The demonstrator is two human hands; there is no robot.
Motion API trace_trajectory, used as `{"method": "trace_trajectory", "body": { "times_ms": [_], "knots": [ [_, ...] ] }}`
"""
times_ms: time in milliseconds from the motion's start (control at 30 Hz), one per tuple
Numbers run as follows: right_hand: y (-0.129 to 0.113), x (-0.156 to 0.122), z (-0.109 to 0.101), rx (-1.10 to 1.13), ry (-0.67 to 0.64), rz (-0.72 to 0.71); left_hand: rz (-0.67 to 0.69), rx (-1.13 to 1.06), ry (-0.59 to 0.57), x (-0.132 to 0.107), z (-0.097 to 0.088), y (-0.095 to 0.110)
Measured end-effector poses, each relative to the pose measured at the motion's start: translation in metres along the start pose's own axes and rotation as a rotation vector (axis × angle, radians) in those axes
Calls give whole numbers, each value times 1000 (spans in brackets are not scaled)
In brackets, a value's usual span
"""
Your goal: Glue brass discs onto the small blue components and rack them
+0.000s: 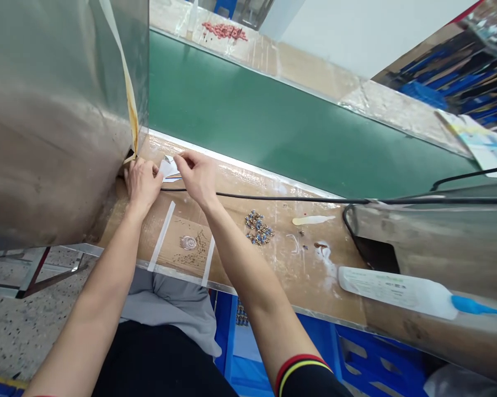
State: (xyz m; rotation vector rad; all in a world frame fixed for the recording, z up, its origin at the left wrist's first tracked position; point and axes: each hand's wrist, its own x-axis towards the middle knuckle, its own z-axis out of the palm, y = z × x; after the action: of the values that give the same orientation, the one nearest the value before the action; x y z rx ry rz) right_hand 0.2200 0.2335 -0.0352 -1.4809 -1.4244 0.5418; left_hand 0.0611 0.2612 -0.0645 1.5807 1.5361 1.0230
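Left end of the desk (310,275)'s far edge, beside the sheet-metal panel (53,121): hands together, left hand (143,184) and right hand (194,176) pinching a folded white sheet (169,168), black cable (273,199) just below.

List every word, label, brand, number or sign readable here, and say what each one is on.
On the white printed packet: lines of small print, too small to read.
On the printed sheet: coloured printing, too blurred to read.
On the folded white paper: no readable text.
Nothing here can be quoted.
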Motion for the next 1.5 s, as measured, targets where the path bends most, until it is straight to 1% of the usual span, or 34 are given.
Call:
{"method": "trace_trajectory", "body": {
  "times_ms": [100,167,233,333,433,533,700,767,867,967,1100,1200,1267,1300,1367,1400,1433,1467,1500],
  "knots": [
    [-17,-21,-19,90,126,1,-52,-249,-22,-6,-5,4],
    [-27,-37,-28,158,206,1,-92,-441,-73,-17,-7,8],
    [-35,-50,-34,217,254,5,-129,-629,-147,-33,-10,15],
    [-45,-62,-37,245,252,9,-172,-837,-249,-57,-14,25],
    [-52,-69,-38,280,233,-7,-203,-958,-313,-74,-20,34],
    [-58,-77,-40,314,222,-21,-211,-1014,-361,-83,-27,40],
    [-72,-97,-49,311,130,4,-230,-1031,-453,-93,-38,50],
    [-77,-105,-54,303,93,-27,-219,-1020,-436,-97,-40,56],
    [-83,-114,-61,248,71,-102,-145,-1019,-350,-104,-40,68],
    [-87,-123,-67,170,126,-132,-80,-981,-294,-113,-41,79],
    [-94,-143,-72,171,177,-138,-107,-956,-291,-135,-44,89],
    [-98,-167,-74,130,170,-122,-136,-939,-281,-157,-49,85],
    [-98,-186,-78,102,171,-101,-158,-898,-226,-172,-54,76],
    [-96,-195,-81,104,215,-91,-173,-879,-177,-179,-58,69],
    [-88,-211,-87,133,376,-54,-223,-845,-80,-191,-66,52],
    [-82,-218,-91,150,466,-24,-252,-831,-54,-196,-70,43],
    [-73,-224,-93,164,522,17,-284,-814,-56,-200,-73,34],
    [-63,-228,-95,173,527,71,-310,-807,-71,-204,-77,25],
    [-52,-231,-95,177,485,133,-336,-805,-86,-206,-79,16]
  ]
}}
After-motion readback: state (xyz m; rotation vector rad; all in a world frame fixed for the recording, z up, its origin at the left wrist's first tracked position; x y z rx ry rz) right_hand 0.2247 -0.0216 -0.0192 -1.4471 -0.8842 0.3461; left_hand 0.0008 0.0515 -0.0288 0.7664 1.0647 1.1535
